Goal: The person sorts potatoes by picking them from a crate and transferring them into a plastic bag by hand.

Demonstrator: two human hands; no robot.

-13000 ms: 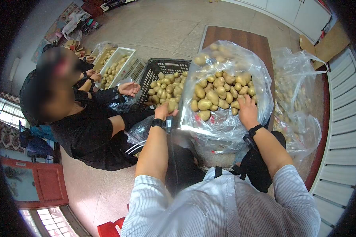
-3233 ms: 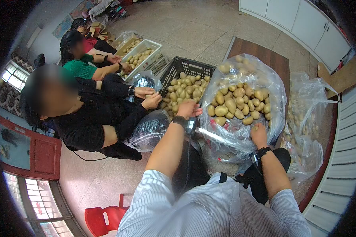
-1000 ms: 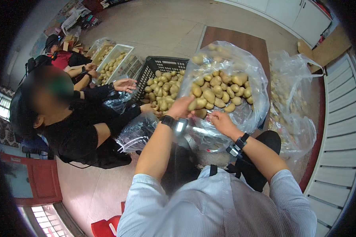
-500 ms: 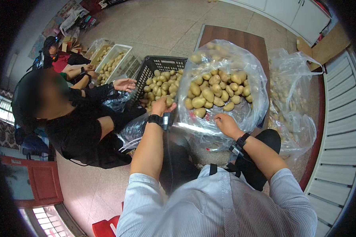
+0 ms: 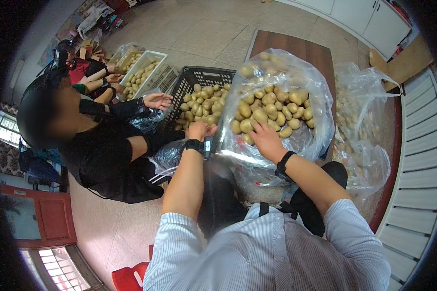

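My left hand (image 5: 200, 130) is over the near edge of a black plastic crate (image 5: 199, 73) of potatoes (image 5: 206, 103). Its fingers are stretched out, and no potato shows in it. My right hand (image 5: 268, 141) reaches into a large clear plastic bag (image 5: 324, 114) with its fingers apart. Its fingertips touch or hover just over the potatoes (image 5: 260, 114) heaped in the bag. The bag's mouth is spread wide, and its bottom shows near my right hand.
The bag lies on a brown wooden board (image 5: 296, 42). More clear bags (image 5: 357, 104) of potatoes stand at the right. A co-worker in black (image 5: 99, 160) sits at the left, one hand (image 5: 158, 101) near the crate. Beyond are white crates (image 5: 153, 72) and a person in red.
The potato in my left hand is gone from it, and that hand is still by the crate. My right hand has moved up and left onto the potatoes in the bag, its fingers opening.
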